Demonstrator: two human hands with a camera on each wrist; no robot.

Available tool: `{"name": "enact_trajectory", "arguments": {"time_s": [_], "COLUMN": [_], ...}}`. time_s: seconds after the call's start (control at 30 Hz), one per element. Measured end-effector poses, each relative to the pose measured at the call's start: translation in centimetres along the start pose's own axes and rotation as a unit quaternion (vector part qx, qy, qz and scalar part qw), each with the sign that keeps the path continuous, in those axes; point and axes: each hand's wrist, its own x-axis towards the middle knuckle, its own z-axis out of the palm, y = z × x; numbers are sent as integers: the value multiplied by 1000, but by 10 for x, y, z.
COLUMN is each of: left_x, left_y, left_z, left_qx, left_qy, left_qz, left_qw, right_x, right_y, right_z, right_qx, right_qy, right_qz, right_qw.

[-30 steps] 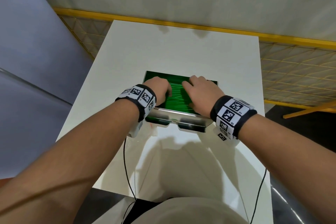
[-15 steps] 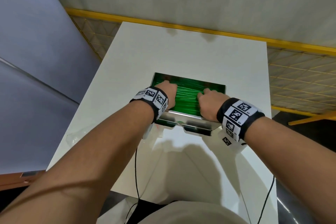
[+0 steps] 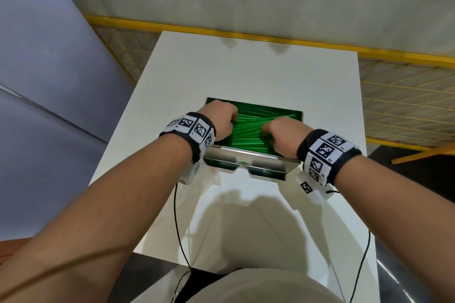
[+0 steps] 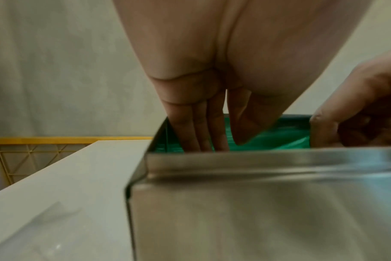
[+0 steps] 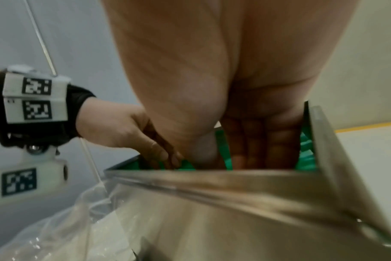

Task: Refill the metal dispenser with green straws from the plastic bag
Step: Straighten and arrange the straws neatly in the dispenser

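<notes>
The metal dispenser [image 3: 248, 157] stands open-topped in the middle of the white table [image 3: 246, 69], filled with green straws [image 3: 256, 125] lying lengthwise. My left hand [image 3: 221, 118] is inside its left end. In the left wrist view its fingers [image 4: 203, 130] point straight down onto the straws [image 4: 275, 139] beside the left wall. My right hand [image 3: 280, 133] is in the right part, and its fingers [image 5: 257, 150] reach straight down among the straws [image 5: 306, 159] by the right wall. The clear plastic bag [image 5: 67, 229] lies crumpled on the table in front of the dispenser's left corner.
A yellow mesh fence [image 3: 394, 106] runs behind and to the right of the table. A grey wall panel [image 3: 49, 81] stands on the left. Black cables [image 3: 177, 229] hang from both wrists over the table's near edge.
Both hands have slid apart from the middle of the straws toward the dispenser's two ends, staying inside it. The straws lie more evenly along the box.
</notes>
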Motion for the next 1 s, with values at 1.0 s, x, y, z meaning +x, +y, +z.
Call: {"name": "enact_trajectory", "arguments": {"time_s": [1.0], "left_x": [-29], "left_y": [-15], "left_z": [4], "left_qx": [-28], "left_qy": [81], "left_qz": [33], "left_qw": [996], "right_x": [11], "right_y": [-8], "right_z": [-6], "right_qx": [-107], "right_qy": [5], "right_qz": [-5], "right_qw": [994]}}
